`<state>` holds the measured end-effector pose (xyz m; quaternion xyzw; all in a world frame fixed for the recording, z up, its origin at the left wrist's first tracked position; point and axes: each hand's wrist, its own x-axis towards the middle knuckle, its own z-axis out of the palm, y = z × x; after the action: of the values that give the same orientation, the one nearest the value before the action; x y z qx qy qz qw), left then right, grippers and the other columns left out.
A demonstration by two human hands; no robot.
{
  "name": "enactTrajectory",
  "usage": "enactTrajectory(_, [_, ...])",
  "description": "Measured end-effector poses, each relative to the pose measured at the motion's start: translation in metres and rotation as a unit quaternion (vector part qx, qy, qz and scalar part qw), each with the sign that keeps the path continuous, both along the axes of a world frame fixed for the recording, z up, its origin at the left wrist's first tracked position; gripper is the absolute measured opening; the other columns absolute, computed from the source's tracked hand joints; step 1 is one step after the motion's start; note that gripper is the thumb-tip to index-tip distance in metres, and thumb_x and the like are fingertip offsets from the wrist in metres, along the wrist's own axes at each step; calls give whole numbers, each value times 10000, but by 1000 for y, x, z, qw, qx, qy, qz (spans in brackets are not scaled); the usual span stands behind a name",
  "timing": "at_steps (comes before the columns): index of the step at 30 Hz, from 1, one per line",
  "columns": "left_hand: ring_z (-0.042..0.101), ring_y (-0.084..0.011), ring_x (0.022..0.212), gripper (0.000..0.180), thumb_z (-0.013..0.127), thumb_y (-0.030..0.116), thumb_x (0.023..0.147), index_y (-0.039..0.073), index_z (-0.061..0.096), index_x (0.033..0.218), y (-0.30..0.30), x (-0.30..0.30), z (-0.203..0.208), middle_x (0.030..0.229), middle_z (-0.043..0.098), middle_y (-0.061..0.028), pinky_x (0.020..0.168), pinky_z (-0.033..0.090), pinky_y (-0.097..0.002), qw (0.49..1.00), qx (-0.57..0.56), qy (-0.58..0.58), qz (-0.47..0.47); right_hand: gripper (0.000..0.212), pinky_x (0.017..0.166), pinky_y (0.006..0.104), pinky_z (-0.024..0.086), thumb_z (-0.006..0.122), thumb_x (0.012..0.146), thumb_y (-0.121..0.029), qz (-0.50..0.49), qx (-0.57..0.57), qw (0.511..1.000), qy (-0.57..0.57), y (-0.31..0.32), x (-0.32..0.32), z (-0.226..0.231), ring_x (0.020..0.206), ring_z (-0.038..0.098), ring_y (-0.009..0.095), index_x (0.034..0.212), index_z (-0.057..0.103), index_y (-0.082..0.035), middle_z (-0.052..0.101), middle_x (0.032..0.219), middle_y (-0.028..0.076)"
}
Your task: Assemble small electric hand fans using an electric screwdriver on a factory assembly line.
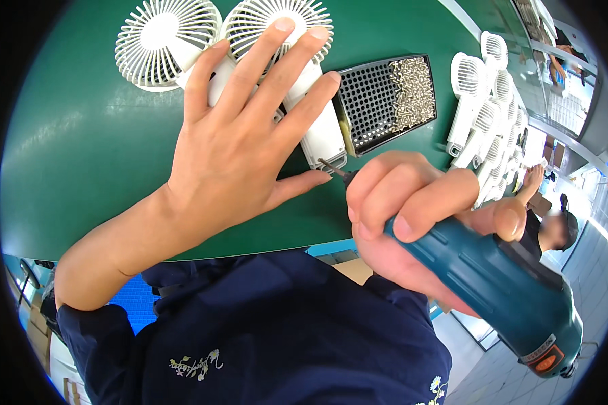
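Observation:
Two white handheld fans with round slatted heads lie side by side on the green table. My left hand (243, 128) rests spread over them, its fingers reaching across the right fan (321, 131) and part of the left fan (159, 40). My right hand (412, 202) is wrapped around a teal electric screwdriver (479, 270). Its thin bit (331, 167) points at the bottom end of the right fan's handle, near a wire loop; whether the tip touches a screw is too small to tell. The left fan's handle is mostly hidden under my left hand.
A black perforated tray (368, 101) with many small metal screws (413, 94) heaped on its right side stands beside the right fan. More white fans (486, 115) lie piled along the table's right side. Another person (554, 229) is at the far right.

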<state>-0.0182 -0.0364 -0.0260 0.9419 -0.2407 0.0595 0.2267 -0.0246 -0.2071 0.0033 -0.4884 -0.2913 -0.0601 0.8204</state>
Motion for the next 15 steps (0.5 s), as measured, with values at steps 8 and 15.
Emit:
enactTrajectory(8, [298, -323, 1400, 736, 724, 483, 693, 133, 538, 1313, 2, 0, 2, 1488, 374, -131, 1085, 202, -522, 1000, -3, -9, 3, 485, 403, 318, 407, 468, 939, -450, 10, -23, 999, -28, 2, 4, 3, 445, 458, 194, 1343, 372, -199, 525, 775, 107])
enactTrajectory(15, [238, -359, 1416, 910, 815, 428, 594, 175, 471, 1398, 7, -3, 7, 1523, 299, -170, 1091, 199, -535, 998, -20, 46, -35, 794, 431, 351, 399, 422, 834, -773, -68, 60, 995, -38, -32, 17, -3, 483, 466, 222, 1407, 310, -234, 486, 842, 114])
